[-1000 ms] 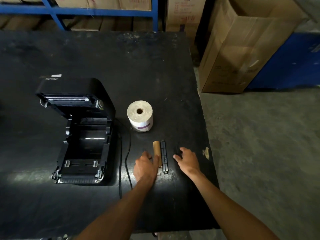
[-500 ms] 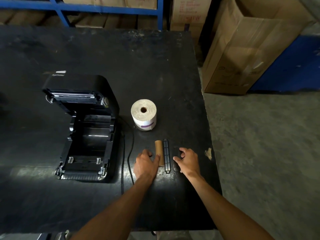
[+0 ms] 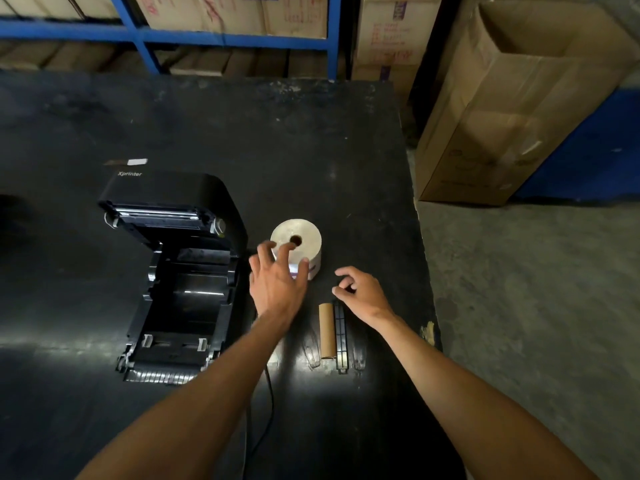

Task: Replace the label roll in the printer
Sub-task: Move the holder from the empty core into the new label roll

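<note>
A black label printer (image 3: 173, 271) stands on the left of the black table (image 3: 207, 126), its lid raised and its roll bay bare. To its right a full white label roll (image 3: 304, 233) stands on end, core hole up. My left hand (image 3: 277, 282) hovers over the roll's near side with fingers spread, fingertips at its top edge. My right hand (image 3: 360, 292) floats just right of the roll, fingers loosely curled, holding nothing. Near the front lie a bare brown cardboard core (image 3: 326, 330) and a black spindle bar (image 3: 340, 336), side by side.
The printer's black cable (image 3: 266, 403) runs toward the table's front edge. Two clear plastic end pieces (image 3: 311, 351) lie beside the core and spindle. Tall cardboard boxes (image 3: 512, 109) stand on the concrete floor to the right. Blue shelving with cartons (image 3: 228, 39) lines the back.
Both hands left the core and spindle at the front and moved forward toward the white label roll; the left hand now reaches over it. The view shifted closer.
</note>
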